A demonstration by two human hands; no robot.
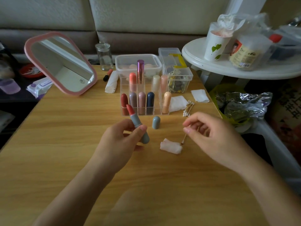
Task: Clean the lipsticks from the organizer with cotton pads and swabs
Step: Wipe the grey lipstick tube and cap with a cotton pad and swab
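Left hand point(123, 136) in front of the clear organizer point(125, 85), fingers point(141, 129) curled round an open grey lipstick point(137, 124). The thumb presses the tube and the red bullet tilts up toward the organizer. Right hand point(210, 132) front-right of the organizer, thumb and forefinger pinching a cotton swab point(184, 137), other fingers loosely curled. Swab's lower tip is at the edge of a crumpled cotton pad point(171, 146) on the bench point(65, 144); contact unclear. Grey cap point(156, 122) stands upright just in front of the organizer. More capped lipsticks stand in the organizer's cells. Swab pile point(188, 109) and fresh pads point(177, 103) lie to the organizer's right.
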